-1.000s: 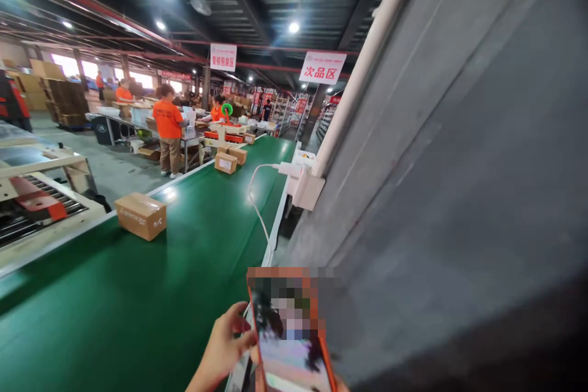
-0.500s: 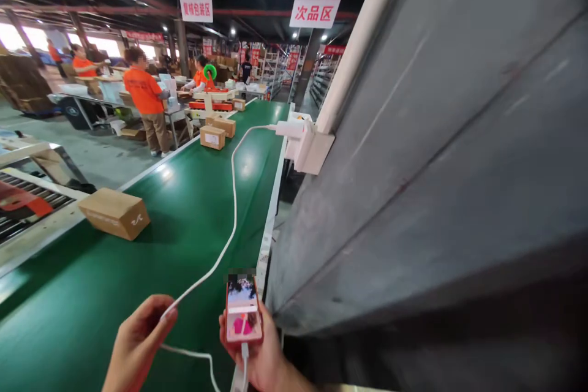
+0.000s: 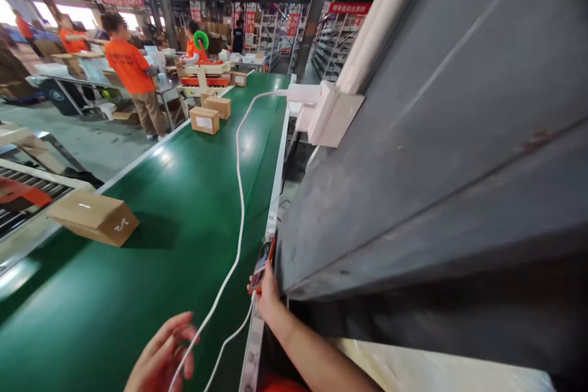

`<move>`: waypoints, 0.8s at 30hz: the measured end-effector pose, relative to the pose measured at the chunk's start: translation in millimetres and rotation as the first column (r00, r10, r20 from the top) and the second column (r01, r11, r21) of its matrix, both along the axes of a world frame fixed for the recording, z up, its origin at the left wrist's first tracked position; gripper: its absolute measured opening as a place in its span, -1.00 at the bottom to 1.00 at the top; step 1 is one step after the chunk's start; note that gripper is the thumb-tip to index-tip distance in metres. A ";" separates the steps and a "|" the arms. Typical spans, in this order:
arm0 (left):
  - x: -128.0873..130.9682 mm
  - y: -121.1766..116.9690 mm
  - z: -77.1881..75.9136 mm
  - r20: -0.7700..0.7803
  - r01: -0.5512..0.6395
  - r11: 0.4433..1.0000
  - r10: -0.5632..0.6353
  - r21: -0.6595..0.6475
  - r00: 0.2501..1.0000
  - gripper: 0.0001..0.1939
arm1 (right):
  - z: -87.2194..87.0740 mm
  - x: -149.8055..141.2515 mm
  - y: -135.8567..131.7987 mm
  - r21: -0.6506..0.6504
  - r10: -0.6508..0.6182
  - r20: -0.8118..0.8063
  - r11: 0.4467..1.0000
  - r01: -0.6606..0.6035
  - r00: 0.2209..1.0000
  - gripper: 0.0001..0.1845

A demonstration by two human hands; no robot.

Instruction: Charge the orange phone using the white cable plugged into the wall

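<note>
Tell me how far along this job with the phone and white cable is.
Done: the white cable is plugged into the white charger on the grey panel. In hand: the right hand grips the phone, and the left hand curls at the cable. Still open: whether the cable is in the phone cannot be seen.

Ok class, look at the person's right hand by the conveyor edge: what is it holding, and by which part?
The right hand holds a slim orange-cased smartphone by its lower end, with the phone tilted and seen nearly edge-on.
</note>
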State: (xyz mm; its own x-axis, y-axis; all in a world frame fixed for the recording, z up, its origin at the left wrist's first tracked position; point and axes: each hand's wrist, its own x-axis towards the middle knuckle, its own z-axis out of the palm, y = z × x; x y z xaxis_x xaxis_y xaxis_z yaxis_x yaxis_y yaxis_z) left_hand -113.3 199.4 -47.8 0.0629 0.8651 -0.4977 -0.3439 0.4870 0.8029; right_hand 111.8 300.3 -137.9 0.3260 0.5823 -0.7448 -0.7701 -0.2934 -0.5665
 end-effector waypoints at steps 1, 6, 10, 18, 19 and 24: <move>12.1 9.0 -9.8 0.048 0.104 0.995 -0.103 -0.002 0.993 -0.46 | -2.8 1.0 -0.2 0.009 -0.001 -0.012 1.000 0.001 1.000 -0.56; 79.0 53.0 -74.8 -0.089 0.216 0.976 -0.214 0.021 0.973 -0.01 | -9.6 2.3 -6.7 0.129 -0.004 -0.124 0.991 0.020 0.992 -0.57; 105.3 76.4 -98.2 -0.270 0.191 0.981 -0.190 -0.022 0.944 -0.01 | -17.8 -1.3 -9.1 0.149 -0.050 -0.170 0.986 0.076 0.984 -0.59; 112.2 105.3 -89.2 -0.238 0.374 0.927 -0.372 -0.041 0.897 -0.41 | -26.7 -7.5 -16.3 0.132 -0.077 -0.141 0.987 0.096 0.987 -0.58; 114.8 107.0 -90.8 -0.233 0.369 0.928 -0.368 -0.045 0.900 -0.44 | -26.4 -7.5 -16.4 0.136 -0.064 -0.126 0.987 0.081 0.990 -0.57; 126.5 110.0 -94.5 -0.144 0.309 0.948 -0.317 -0.074 0.937 -0.45 | -26.5 -5.6 -14.4 0.045 -0.075 -0.072 0.996 0.078 0.995 -0.62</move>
